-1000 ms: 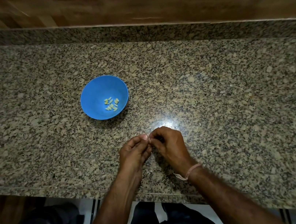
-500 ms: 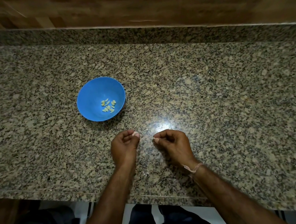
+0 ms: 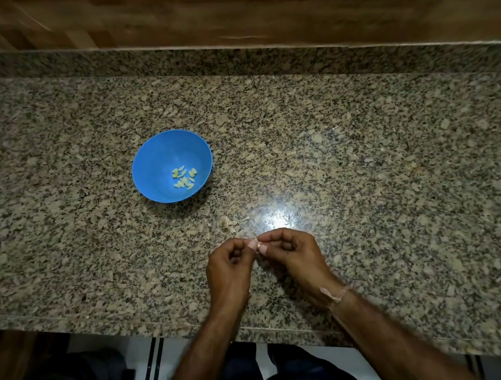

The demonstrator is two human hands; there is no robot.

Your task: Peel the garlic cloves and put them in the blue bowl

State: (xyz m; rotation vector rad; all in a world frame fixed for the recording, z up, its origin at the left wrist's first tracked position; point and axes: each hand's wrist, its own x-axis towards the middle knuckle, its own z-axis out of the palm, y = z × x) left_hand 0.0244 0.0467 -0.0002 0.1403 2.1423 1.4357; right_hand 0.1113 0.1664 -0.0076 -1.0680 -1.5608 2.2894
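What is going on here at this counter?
A person is peeling garlic. The left hand and the right hand meet over the granite counter and pinch a small clove between them. Several peeled cloves lie in the blue bowl, farther back on the left. Some bits of skin lie just beyond the hands.

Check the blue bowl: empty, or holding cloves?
Not empty: the blue bowl holds a small cluster of peeled cloves on its floor.

Pinched between the fingers [image 3: 272,238] of both hands is a pale bit [image 3: 261,247], too small to tell clove from skin. The scraps [image 3: 229,224] just beyond the fingers are likewise too small to name. The table [image 3: 406,199] runs off both side edges.
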